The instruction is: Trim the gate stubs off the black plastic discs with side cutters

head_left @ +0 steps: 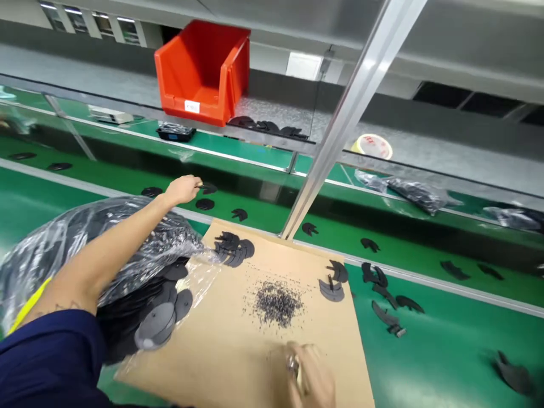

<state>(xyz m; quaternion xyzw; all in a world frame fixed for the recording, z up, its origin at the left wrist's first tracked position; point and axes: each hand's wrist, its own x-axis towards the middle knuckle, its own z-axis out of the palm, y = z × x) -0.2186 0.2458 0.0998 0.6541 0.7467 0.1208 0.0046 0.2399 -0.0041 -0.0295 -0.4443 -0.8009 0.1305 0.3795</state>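
Beyond the cardboard sheet, left hand pinched a black piece over the green belt, where several cut pieces already lay. Left of the sheet, the bag of discs looked mostly full: plenty left, I judged. Right hand at the sheet's near edge was blurred; grip unclear.

A long green workbench runs across the room, steel rails dividing it. A slanted aluminium post rises past a grey shelf holding a red bin — ceiling lights glare top left.
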